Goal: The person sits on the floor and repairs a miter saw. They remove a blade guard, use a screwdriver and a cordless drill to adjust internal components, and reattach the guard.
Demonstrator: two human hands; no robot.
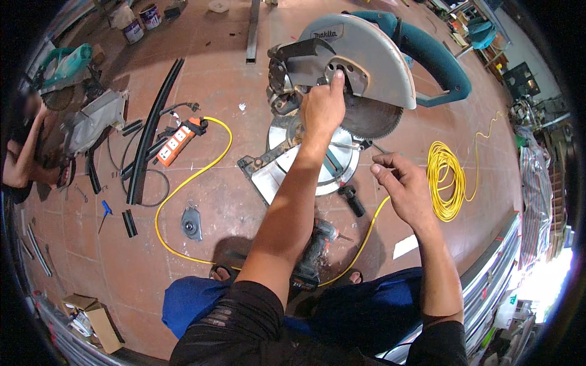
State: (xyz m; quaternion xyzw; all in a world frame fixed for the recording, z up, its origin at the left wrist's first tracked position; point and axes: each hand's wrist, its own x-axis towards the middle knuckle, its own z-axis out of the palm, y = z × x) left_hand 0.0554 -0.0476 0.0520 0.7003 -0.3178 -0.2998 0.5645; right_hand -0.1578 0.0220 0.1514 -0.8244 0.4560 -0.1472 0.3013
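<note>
A miter saw [372, 49] with a grey blade guard and a teal handle stands before me, its head raised. Below the guard shows its toothed round blade [373, 117]. My left hand [323, 111] reaches to the hub of the saw, thumb stretched up against the hub plate. Its other fingers are bent and mostly hidden, so what they grip cannot be seen. To the right of the saw's round base [278, 137], my right hand [404, 188] hovers with loosely bent fingers, thumb and forefinger apart, holding nothing. A cordless drill [316, 250] is near my feet.
A yellow cable [160, 219] winds across the floor to a coil [445, 183] at right. An orange power strip [177, 143], black strips [152, 134] and a grey part [191, 222] lie left. Beyond, a person [24, 146] sits by another saw [91, 122]. A cardboard box [104, 326] stands lower left.
</note>
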